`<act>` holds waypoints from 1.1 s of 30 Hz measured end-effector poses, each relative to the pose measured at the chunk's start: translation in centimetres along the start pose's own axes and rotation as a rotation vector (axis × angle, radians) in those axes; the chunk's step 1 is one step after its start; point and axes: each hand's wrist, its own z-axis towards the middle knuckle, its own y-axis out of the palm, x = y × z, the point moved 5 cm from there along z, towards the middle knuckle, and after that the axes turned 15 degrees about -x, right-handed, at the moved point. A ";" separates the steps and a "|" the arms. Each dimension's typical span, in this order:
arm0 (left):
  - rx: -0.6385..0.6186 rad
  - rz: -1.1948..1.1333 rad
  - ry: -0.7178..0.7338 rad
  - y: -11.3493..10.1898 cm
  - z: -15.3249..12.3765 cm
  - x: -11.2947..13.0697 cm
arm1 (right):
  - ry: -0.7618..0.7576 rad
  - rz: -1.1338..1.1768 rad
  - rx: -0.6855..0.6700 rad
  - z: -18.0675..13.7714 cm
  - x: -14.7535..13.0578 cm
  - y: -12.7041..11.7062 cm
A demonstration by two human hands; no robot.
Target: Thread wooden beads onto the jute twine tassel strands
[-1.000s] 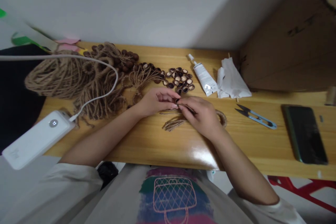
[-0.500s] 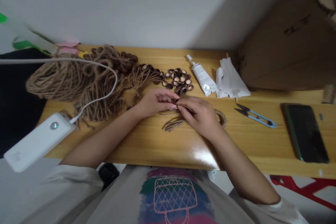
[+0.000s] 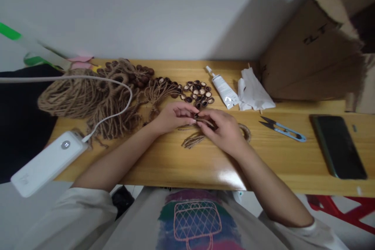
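My left hand (image 3: 172,117) and my right hand (image 3: 224,131) meet over the middle of the wooden table (image 3: 181,160). Both pinch a small dark nut shell (image 3: 197,116) and the jute twine (image 3: 195,139) that runs under them. The twine's frayed end lies below my fingers, and a coiled part (image 3: 247,131) shows right of my right hand. A pile of nut shell halves (image 3: 198,91) sits just behind my hands.
A heap of jute cord and finished pieces (image 3: 93,93) fills the left. A white power bank (image 3: 47,162) with its cable lies at the left edge. Glue tube (image 3: 224,90), white wrapper (image 3: 254,91), thread snips (image 3: 283,129), phone (image 3: 336,144) and a cardboard box (image 3: 313,54) lie right.
The camera tilted slightly, shifting the scene. My hands stay together at the same spot on the twine, with only small finger movement.
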 end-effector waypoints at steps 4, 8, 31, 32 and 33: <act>0.003 -0.001 0.003 0.0 0.0 -0.1 | -0.018 -0.011 0.009 0.0 -0.2 -0.1; 0.020 0.018 -0.006 -0.1 -0.1 -0.2 | -0.025 -0.018 0.000 0.0 -0.4 0.0; -0.006 -0.042 -0.029 0.1 0.0 -0.2 | -0.038 0.028 -0.028 0.2 0.1 0.3; -0.004 -0.044 -0.029 0.1 0.0 -0.2 | -0.036 0.033 -0.026 0.2 0.1 0.2; -0.002 -0.044 -0.028 0.0 0.0 -0.2 | -0.036 0.039 -0.024 0.2 0.1 0.2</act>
